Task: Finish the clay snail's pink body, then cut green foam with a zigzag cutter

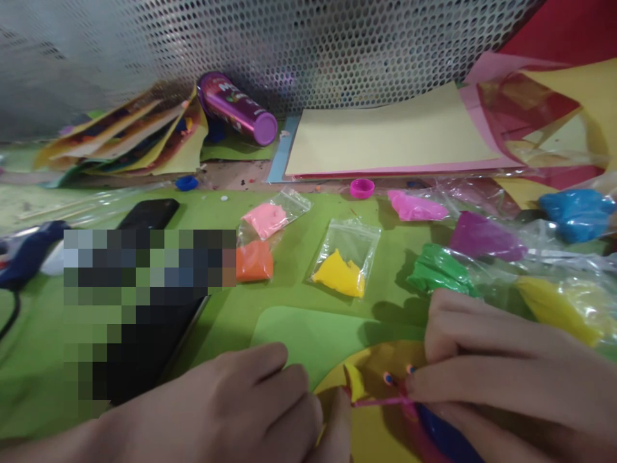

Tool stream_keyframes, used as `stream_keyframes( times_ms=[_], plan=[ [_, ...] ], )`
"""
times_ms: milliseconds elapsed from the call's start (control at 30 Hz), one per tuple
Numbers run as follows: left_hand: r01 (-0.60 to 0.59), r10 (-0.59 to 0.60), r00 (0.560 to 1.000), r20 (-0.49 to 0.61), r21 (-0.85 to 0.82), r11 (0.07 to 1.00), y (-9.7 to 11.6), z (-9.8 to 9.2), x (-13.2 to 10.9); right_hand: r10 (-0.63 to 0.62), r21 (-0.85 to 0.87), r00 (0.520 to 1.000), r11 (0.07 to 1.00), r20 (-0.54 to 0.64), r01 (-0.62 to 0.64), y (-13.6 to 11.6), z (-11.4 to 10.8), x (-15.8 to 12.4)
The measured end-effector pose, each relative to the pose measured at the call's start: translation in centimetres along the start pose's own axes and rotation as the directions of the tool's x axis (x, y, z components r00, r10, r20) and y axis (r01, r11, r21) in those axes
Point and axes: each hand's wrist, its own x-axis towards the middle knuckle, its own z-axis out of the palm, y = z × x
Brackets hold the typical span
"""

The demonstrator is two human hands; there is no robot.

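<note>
A thin pink strand of modelling clay stretches across a yellow round disc. My left hand is curled, its fingertip at the strand's left end beside a small yellow curved clay piece. At the other end, my right hand pinches the strand over a clay figure with a dark blue part and a pink edge. Two small orange-rimmed eyes show just above the strand. My fingers and the bottom edge of the view hide part of the figure. Beneath the disc lies a light green sheet.
Small bags of yellow, orange, pink and green clay lie beyond my hands, with more bags at right. A black phone-like object lies left, partly pixelated. Behind are a purple can, paper sheets and a perforated metal panel.
</note>
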Motion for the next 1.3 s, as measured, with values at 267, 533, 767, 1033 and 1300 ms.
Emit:
stream_keyframes(
  times_ms=[267, 533, 767, 1033, 1300],
  plan=[
    [-0.085, 0.083, 0.995, 0.047, 0.034, 0.996, -0.7, -0.6, 0.1, 0.005, -0.023, 1.000, 1.000, -0.016, -0.005, -0.1, -0.1, -0.2],
    [0.001, -0.001, 1.000, 0.010, 0.004, 1.000, 0.1, -0.1, -0.2, 0.000, -0.134, 0.999, 0.991, -0.041, -0.005, -0.1, 0.1, 0.3],
    [0.000, 0.001, 1.000, 0.008, -0.008, 1.000, 0.0, -0.1, 0.0, -0.013, -0.237, 0.999, 0.972, -0.049, 0.001, -0.3, 0.2, 0.7],
    [0.022, -0.022, 1.000, 0.014, -0.002, 1.000, 0.3, 0.2, -0.1, 0.037, -0.008, 0.999, 0.999, -0.037, -0.037, 0.0, 0.2, -0.2],
    [0.035, -0.035, 0.999, -0.006, -0.033, 0.999, 0.3, 0.3, 0.1, 0.047, 0.024, 0.998, 0.999, -0.042, -0.046, 0.1, 0.3, 0.0]
  ],
)
